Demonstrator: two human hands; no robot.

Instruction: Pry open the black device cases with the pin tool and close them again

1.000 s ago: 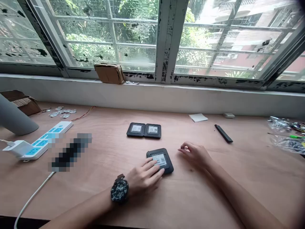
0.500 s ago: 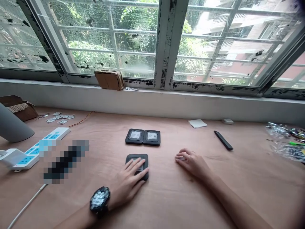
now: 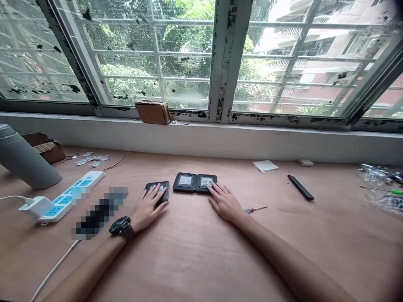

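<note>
Table (image 3: 189, 260) under a bright window (image 3: 185, 54)

Pinkish-brown tabletop fills the lower half of the frame, its far edge meeting a white wall (image 3: 220, 142). Between the two forearms the surface runs from the centre down to the bottom of the frame, and more of it spreads at lower right. A power strip (image 3: 92, 178) slants along the left side; a black bar (image 3: 300, 187) slants at right.

Near the centre, the middle case (image 3: 184, 181) and the right case (image 3: 204, 181) lie flat and side by side, edges touching, labels up, the pair's long line running left to right. Just left of them, across a narrow gap, is the left case (image 3: 165, 195), its far edge nearly level; the left hand (image 3: 147, 209) covers too much to tell its long axis.

That hand's grip is wide, fingers fanned palm down over the case. The right hand (image 3: 227, 204) has its fingers stretched loosely over the right case's near right corner, thumb apart; whether they press cannot be told. Beside the right wrist lies a small screwdriver (image 3: 250, 210), shaft pointing right.
</note>
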